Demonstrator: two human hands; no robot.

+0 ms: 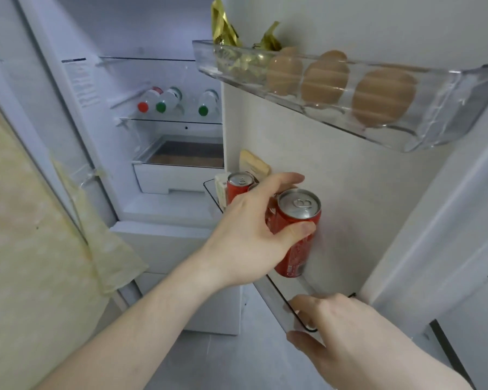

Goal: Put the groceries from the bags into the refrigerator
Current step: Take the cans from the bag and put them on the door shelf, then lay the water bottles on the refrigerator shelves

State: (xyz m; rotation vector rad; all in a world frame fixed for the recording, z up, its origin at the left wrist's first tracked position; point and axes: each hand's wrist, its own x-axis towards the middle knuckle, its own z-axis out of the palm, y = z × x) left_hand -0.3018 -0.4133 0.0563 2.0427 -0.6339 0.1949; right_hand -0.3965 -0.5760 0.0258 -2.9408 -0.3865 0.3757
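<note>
Open refrigerator fills the view, door swung out to the right, white interior (164, 80) behind. Red soda can (296, 235) upright in the lower door shelf (279, 294), close against the door's inner wall. Left hand (254, 237) grips it from the left side, thumb across the front of the can, fingers curled round the back near the top rim. Second red soda can (238, 187) stands further back in the same shelf, with a pale carton (221, 190) just beside it and a yellowish packet (254, 163) leaning behind. Right hand (347, 330) holds the near corner of the lower door shelf, thumb under the rim, fingers curled over its top edge. Upper door shelf (448, 119), clear plastic, carries three brown eggs (382, 98) in a row and gold foil wrappers (223, 26) at its far end. Inside the fridge three bottles (164, 101) lie on a glass shelf, caps facing out: one red, two green. Below that a clear drawer (181, 175). Yellowish patterned wall covering (26, 220) at left.
</note>
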